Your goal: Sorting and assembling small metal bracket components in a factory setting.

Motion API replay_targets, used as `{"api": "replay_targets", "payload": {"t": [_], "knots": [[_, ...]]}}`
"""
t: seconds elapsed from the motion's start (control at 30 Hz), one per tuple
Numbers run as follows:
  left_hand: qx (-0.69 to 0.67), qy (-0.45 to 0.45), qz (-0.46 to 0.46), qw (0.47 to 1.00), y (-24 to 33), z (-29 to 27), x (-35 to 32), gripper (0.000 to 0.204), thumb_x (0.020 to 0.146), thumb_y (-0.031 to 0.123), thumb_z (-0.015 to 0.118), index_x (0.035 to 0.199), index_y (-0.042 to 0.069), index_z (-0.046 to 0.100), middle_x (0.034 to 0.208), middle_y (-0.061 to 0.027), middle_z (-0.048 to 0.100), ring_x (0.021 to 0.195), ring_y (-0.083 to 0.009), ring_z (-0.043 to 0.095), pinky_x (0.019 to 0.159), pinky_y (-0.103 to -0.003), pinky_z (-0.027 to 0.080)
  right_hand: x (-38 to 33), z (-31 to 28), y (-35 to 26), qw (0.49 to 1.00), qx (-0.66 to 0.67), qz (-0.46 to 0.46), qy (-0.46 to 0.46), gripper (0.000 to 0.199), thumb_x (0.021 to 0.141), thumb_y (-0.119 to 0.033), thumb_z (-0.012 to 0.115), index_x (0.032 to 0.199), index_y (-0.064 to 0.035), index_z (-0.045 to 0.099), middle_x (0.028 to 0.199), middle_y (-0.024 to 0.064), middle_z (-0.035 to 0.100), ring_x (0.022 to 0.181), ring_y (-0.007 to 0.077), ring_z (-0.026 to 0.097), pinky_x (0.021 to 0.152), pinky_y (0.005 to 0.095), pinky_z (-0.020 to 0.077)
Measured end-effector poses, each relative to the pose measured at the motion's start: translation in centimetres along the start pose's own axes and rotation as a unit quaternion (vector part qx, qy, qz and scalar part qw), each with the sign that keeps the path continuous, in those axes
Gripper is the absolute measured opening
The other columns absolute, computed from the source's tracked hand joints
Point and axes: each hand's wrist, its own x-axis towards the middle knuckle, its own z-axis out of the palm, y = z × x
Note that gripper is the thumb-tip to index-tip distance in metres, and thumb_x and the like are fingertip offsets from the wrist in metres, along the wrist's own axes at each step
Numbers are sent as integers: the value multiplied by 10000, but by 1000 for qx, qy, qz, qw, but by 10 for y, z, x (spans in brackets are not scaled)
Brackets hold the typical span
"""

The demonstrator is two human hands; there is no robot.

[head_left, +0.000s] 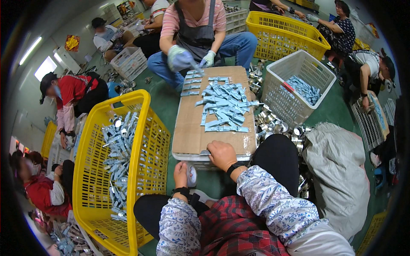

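My left hand (180, 175) is closed against a white roll of what looks like tape (191, 176), just below the near edge of a cardboard-topped work surface (188, 128). The fingers' far side is hidden, but the roll appears gripped. My right hand (222, 155) is closed at the cardboard's near edge, its fingertips on a small grey strip (205, 152) that I cannot make out clearly. Beyond it lies a loose pile of light-blue clip-like pieces (224, 102). Several more of these pieces (191, 87) form a column at the cardboard's far left.
At left stands a yellow basket (147, 141) of blue-and-metal parts; at right, a white crate (277, 91) holds blue pieces. Metal cups (273, 121) cover the floor beside a white sack (337, 170). A gloved co-worker (192, 36) sits opposite, one hand blurred over the cardboard.
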Motion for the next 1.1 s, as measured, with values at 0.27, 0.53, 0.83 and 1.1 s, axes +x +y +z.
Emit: {"api": "replay_targets", "payload": {"t": [0.27, 0.53, 0.83, 1.1], "knots": [[-5, 3, 4, 1000, 0, 1, 0, 264, 893, 192, 468, 1095, 25, 502, 846, -31, 585, 579, -92, 525, 477, -215, 437, -1, 1, 0, 1000, -12, 0, -7, 227, 602, -147, 648, 751, -100, 482, 701, 54, 497, 666, 230, 550, 556, 350, 434], [7, 2, 10, 1000, 3, 4, -3, 234, 895, 192, 469, 1066, 38, 509, 822, -22, 582, 542, -85, 507, 463, -212, 430, -1, 2, 1, 1000, -14, 4, -12, 233, 599, -145, 650, 757, -101, 484, 706, 56, 495, 671, 232, 551, 559, 350, 434], [4, 6, 5, 1000, 0, 3, -1, 273, 893, 195, 469, 1095, 12, 491, 857, -30, 572, 559, -92, 508, 471, -212, 433, 0, 2, 0, 1000, -9, 0, -1, 217, 604, -140, 636, 750, -100, 480, 697, 58, 493, 657, 230, 547, 551, 350, 434], [13, 2, -1, 1000, 2, 4, -2, 295, 895, 191, 467, 1120, 2, 481, 870, -37, 573, 592, -99, 518, 481, -222, 440, -1, 3, 1, 1000, -6, -1, -1, 218, 604, -142, 636, 749, -101, 478, 695, 57, 491, 653, 230, 546, 549, 350, 432]]}}
